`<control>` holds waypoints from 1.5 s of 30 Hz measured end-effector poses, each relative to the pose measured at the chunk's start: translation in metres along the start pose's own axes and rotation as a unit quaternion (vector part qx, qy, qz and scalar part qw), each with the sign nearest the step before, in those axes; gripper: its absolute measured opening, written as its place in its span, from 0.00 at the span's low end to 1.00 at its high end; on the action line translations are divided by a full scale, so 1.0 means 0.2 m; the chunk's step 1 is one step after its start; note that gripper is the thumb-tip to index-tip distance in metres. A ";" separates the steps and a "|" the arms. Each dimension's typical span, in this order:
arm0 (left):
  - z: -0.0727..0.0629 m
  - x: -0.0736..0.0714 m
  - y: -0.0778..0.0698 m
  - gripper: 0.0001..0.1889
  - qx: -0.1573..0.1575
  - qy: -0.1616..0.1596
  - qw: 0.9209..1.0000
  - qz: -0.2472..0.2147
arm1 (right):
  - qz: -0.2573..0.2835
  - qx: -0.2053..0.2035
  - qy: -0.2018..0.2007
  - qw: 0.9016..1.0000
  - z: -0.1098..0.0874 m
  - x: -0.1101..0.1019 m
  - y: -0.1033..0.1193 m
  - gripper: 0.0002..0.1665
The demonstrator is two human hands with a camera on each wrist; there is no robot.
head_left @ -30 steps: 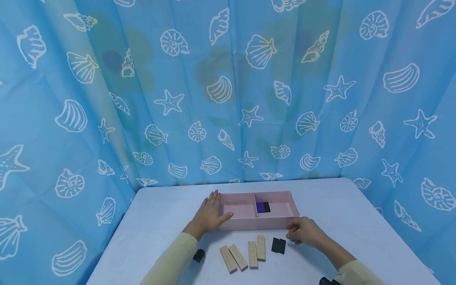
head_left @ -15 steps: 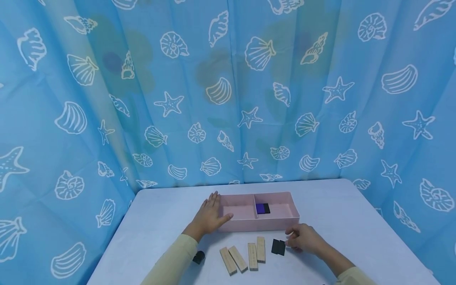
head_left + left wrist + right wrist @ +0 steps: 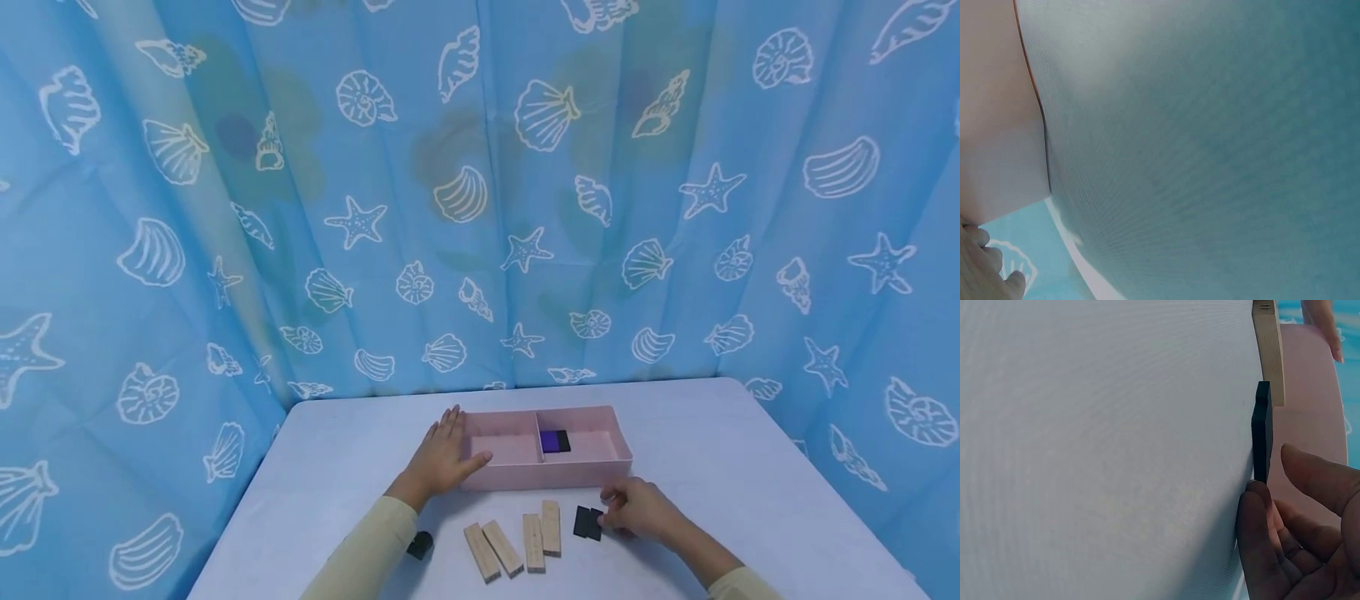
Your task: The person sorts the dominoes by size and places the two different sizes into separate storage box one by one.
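Observation:
My left hand (image 3: 442, 457) rests on the left end of a pink two-compartment box (image 3: 547, 477), fingers spread along the side and thumb over the front rim. Its fingertips show at the lower left of the left wrist view. Right of the wooden blocks, two flat black tiles (image 3: 582, 522) lie side by side on the white table. My right hand (image 3: 639, 510) is low beside them. In the right wrist view its fingertips (image 3: 1259, 490) are right at the near end of a black tile (image 3: 1262, 437), while the thumb (image 3: 1300, 464) stays apart from it.
Several wooden blocks (image 3: 534, 542) lie in front of the box. A purple tile (image 3: 550, 442) and a black tile (image 3: 564, 441) sit in the right compartment, against the divider. A small black object (image 3: 421, 545) is by the left sleeve. A blue shell-patterned curtain (image 3: 480, 250) surrounds the table.
My right hand has come down from the box's front right corner to the right-hand black tile. The left hand has stayed on the box.

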State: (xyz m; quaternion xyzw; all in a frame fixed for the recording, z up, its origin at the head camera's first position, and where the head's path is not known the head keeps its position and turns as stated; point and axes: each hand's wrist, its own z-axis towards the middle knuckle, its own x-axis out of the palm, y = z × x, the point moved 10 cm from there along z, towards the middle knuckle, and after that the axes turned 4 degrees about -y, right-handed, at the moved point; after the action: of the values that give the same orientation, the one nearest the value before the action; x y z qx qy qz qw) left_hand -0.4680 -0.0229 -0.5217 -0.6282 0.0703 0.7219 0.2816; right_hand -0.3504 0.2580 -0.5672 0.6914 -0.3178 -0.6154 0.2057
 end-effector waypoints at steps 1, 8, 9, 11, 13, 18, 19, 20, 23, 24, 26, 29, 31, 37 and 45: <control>0.00 0.00 0.00 0.52 0.000 -0.001 1.000 -0.004 | -0.003 0.000 0.002 1.000 0.00 0.00 0.00 0.19; -0.02 0.03 0.00 0.51 -0.003 0.001 1.000 -0.007 | 0.003 0.006 0.018 1.000 -0.03 0.04 -0.02 0.21; -0.02 0.02 -0.01 0.51 -0.002 0.000 1.000 -0.006 | 0.002 0.007 0.018 1.000 -0.03 0.04 -0.02 0.22; -0.02 0.01 -0.01 0.51 0.002 -0.001 1.000 -0.004 | -0.004 0.007 0.017 1.000 -0.03 0.04 -0.01 0.22; -0.02 0.01 -0.01 0.51 0.005 -0.003 1.000 -0.002 | -0.012 0.005 0.013 1.000 -0.02 0.04 0.00 0.22; -0.01 -0.01 -0.02 0.51 0.005 -0.002 1.000 0.000 | -0.031 -0.005 0.002 1.000 -0.02 0.03 0.00 0.20; -0.01 -0.01 -0.02 0.51 0.005 -0.001 1.000 0.001 | -0.034 -0.009 0.000 0.999 -0.02 0.03 0.01 0.20; -0.02 -0.01 -0.02 0.51 0.005 -0.002 1.000 0.001 | -0.035 -0.011 -0.002 0.999 -0.01 0.03 0.01 0.20; -0.01 -0.02 -0.03 0.51 0.006 -0.005 1.000 0.002 | -0.038 -0.016 -0.005 0.999 -0.01 0.03 0.02 0.19; -0.01 -0.02 -0.03 0.51 0.007 -0.006 1.000 0.002 | -0.037 -0.015 -0.006 0.999 -0.01 0.03 0.02 0.19; -0.01 -0.03 -0.03 0.51 0.008 -0.008 1.000 0.001 | -0.036 -0.013 -0.004 0.999 -0.01 0.03 0.02 0.19; -0.01 -0.03 -0.02 0.51 0.006 -0.008 1.000 0.000 | -0.033 -0.008 -0.001 0.999 -0.01 0.03 0.02 0.19; -0.01 -0.03 -0.02 0.51 0.002 -0.004 1.000 -0.002 | -0.032 -0.007 0.000 0.999 -0.01 0.03 0.02 0.18; 0.00 -0.03 -0.02 0.50 0.004 0.001 1.000 -0.001 | -0.041 -0.016 -0.008 0.999 -0.01 0.03 0.04 0.18; 0.00 -0.03 -0.02 0.51 0.006 -0.002 1.000 -0.001 | -0.032 -0.037 -0.020 0.999 -0.03 0.02 0.07 0.17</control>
State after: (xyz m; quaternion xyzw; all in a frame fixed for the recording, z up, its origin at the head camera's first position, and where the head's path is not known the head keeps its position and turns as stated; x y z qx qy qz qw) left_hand -0.4661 -0.0214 -0.5160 -0.6251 0.0729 0.7226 0.2860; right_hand -0.3469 0.2451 -0.5592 0.6806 -0.2766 -0.6466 0.2053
